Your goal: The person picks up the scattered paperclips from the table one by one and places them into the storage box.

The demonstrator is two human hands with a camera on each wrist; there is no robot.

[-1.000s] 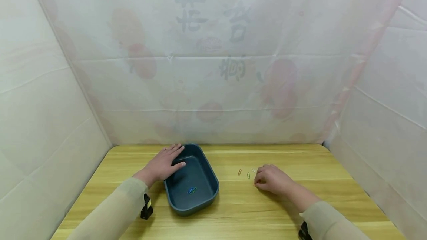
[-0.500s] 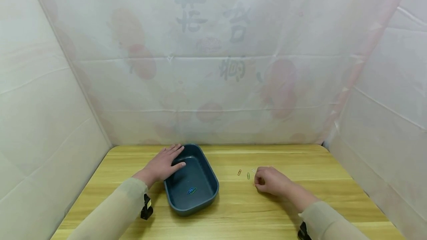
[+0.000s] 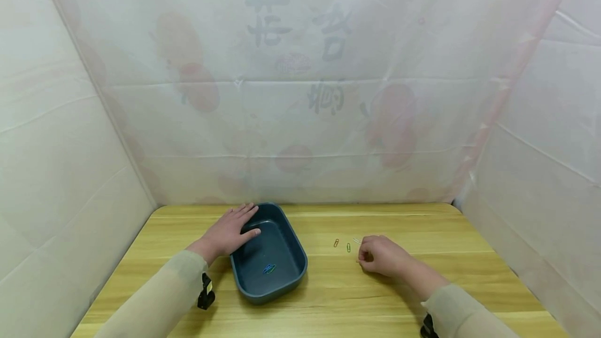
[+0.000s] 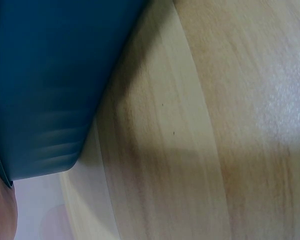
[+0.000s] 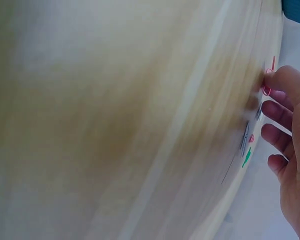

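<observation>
My left hand (image 3: 230, 231) lies flat with straight fingers on the far left rim of a dark blue tub (image 3: 281, 278), thumb over the inside edge. Blue and green paper clips (image 3: 269, 268) lie on the tub's floor. My right hand (image 3: 363, 258) sits curled on the wooden table (image 3: 357, 301), right of the tub. In the right wrist view its fingertips (image 5: 277, 82) pinch a pink paper clip (image 5: 266, 89) against the table. An orange clip (image 3: 336, 243) and a green clip (image 3: 349, 247) lie just left of that hand.
White plastic sheeting walls in the table on three sides. A small pale clip (image 3: 357, 240) lies by the right knuckles. The left wrist view shows only the tub's outer wall (image 4: 50, 75) and bare wood (image 4: 215, 125). Black wrist mounts sit on both sleeves.
My right hand has slid slightly left and its fingers have curled tighter onto the table. The left hand and the tub have not moved.
</observation>
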